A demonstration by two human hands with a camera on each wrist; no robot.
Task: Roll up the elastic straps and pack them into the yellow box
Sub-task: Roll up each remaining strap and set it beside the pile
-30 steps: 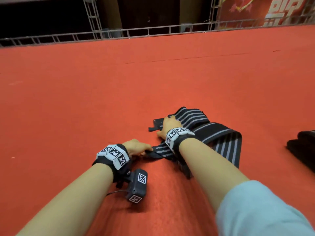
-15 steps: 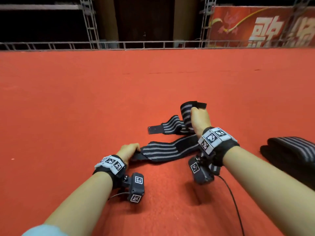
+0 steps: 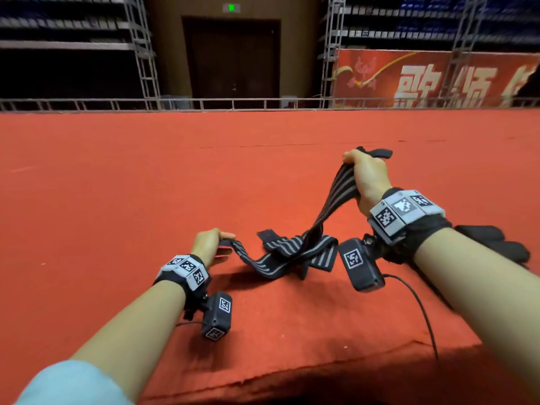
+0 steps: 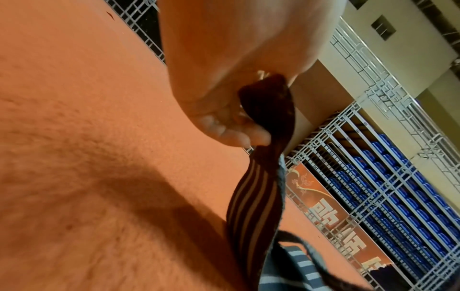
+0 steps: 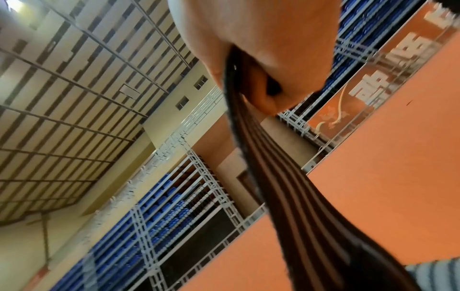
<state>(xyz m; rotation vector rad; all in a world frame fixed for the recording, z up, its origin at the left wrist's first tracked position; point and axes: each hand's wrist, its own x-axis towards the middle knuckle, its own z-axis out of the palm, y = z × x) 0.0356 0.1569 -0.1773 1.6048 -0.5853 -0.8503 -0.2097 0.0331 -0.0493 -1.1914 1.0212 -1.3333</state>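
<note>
Pinching one strap (image 3: 292, 255) end at seven o'clock with curled left hand (image 3: 209, 244) fingers, sagging limp and twisted across the carpet (image 3: 117, 185), gripping the far end at one o'clock in the right hand (image 3: 366, 176): soft, light, likely best rolled from an end.

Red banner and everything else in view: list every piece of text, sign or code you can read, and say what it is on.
"歌颂": large white characters on the red banner; a third character is cut off at the frame edge.
Green exit sign above the door: too small to read.
Square black-and-white marker codes on the wristbands: patterns, no words.
Striped elastic strap: no text.
</note>
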